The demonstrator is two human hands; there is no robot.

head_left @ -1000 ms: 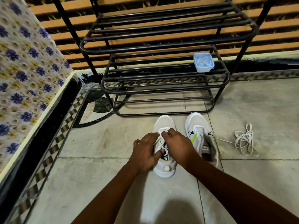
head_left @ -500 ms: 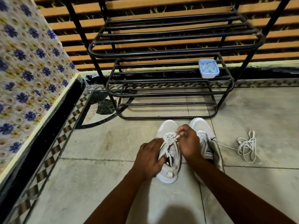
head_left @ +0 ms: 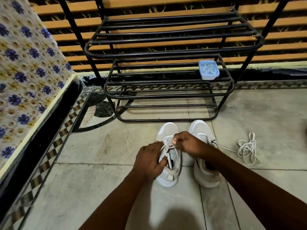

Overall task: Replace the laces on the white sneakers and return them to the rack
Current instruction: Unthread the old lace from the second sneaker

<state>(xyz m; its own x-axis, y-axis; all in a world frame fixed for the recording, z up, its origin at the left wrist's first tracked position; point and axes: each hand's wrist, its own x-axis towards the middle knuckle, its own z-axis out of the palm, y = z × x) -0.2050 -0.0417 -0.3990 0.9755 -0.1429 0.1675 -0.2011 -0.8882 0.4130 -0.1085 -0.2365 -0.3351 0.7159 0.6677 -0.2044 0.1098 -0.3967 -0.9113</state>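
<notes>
A white mesh sneaker (head_left: 167,130) is set on the pale grey tiled floor (head_left: 99,146), just in front of a black tubular metal shoe rack (head_left: 166,53). Its long axis runs from the heel, nearest the person, to the toe, which points at the rack's lowest bar. A flat white lace (head_left: 166,147) is threaded across its eyelets, just ahead of the left hand (head_left: 148,161) and directly under the right hand (head_left: 186,143), which is the nearer of the two. The lace is pinched between the right thumb and curled fingers, close to the toe end of the eyelet row. The sneaker is gripped at its side, by the opening, with the left fingers curled over it. The pull is judged to go along the shoe's axis or slightly across it, with the left hand as the brace.

A second white sneaker (head_left: 199,127) stands parallel, just beside the first, partly covered by the right forearm; its eyelets appear unlaced, though that cannot be told for certain. A loose coiled white lace (head_left: 247,150) lies on the tiles beyond it. A pale blue plastic container (head_left: 208,70) sits on the rack's middle shelf. A floral-patterned cloth (head_left: 25,72) borders the floor on the left.
</notes>
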